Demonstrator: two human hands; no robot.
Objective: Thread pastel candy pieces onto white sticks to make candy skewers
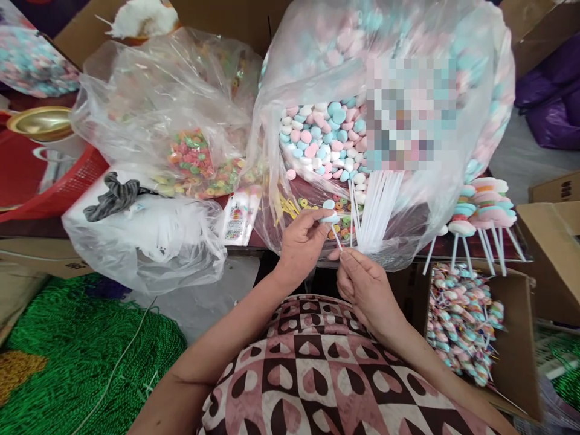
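Note:
Between its thumb and fingers, my left hand (304,243) pinches a pale blue marshmallow (330,212) at the top of a white stick. Close by on the right, my right hand (364,277) grips the lower part of that white stick (338,237). Just beyond both hands, a large clear plastic bag (408,199) lies open, full of pink, white and blue marshmallows (317,136). A bundle of white sticks (378,208) rests at the bag's mouth. Small ring candies (347,226) and yellow strips (290,206) lie partly hidden behind my left hand.
Finished marshmallow sticks (489,208) lie at the table's right edge, above a cardboard box (516,338) of wrapped ones. To the left are a bag of ring candies (190,151), a white plastic bag (167,241), a red basket (81,181) and a gold bowl (43,122).

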